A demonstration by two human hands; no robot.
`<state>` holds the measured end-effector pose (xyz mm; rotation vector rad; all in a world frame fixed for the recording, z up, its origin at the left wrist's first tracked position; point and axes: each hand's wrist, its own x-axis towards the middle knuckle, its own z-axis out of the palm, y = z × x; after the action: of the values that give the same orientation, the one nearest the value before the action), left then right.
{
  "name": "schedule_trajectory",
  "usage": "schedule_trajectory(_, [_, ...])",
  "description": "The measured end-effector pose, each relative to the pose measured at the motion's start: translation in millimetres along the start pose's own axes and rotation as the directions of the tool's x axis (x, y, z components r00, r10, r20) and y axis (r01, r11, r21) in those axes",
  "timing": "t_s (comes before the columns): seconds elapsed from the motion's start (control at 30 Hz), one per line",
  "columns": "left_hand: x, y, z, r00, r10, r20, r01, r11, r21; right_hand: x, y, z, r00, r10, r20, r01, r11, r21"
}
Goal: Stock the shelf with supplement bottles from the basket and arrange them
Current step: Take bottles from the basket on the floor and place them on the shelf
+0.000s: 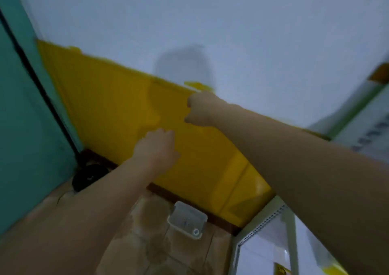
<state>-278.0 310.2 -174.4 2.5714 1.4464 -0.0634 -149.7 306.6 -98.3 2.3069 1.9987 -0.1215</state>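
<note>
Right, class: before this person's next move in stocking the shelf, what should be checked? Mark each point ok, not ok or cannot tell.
1. Left hand free: its fingers curl away from the camera, so what is in its grip is hidden. Cannot tell.
2. Right hand free: curled and blurred. Cannot tell.
3. Basket and supplement bottles in sight: neither shows. Not ok.
4. White perforated metal shelf frame located: at the lower right. Ok.
5. Floor underfoot free: a clear plastic lidded box lies on the brown tiled floor. Not ok.
6. View steady: the picture is blurred. Not ok.
</note>
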Motion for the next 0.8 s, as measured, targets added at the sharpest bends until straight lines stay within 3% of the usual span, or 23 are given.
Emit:
schedule_trajectory(0.27, [-65,88,-93,0.955,0.269,-0.123,-0.276,0.960,-0.049,-143,51,-95,0.939,0.291,-0.182,-0.264,0.951,0.159])
schedule_trajectory(0.5, [-142,230,-125,0.778,0.583,-0.234,-0.613,0.785,-0.084,-290,135,-137,0.798,0.547,-0.253,-0.534,0.836,0.124])
schedule_trajectory(0.7, [-202,343,-125,0.666,0.698,-0.264,-0.740,0.663,-0.114,-419,205,-139,0.681,0.683,-0.266,-0.674,0.726,0.139])
schedule_trajectory(0.8, [-219,388,-116,0.659,0.699,-0.279,-0.743,0.662,-0.096,-465,243,-133,0.645,0.717,-0.264,-0.721,0.686,0.101])
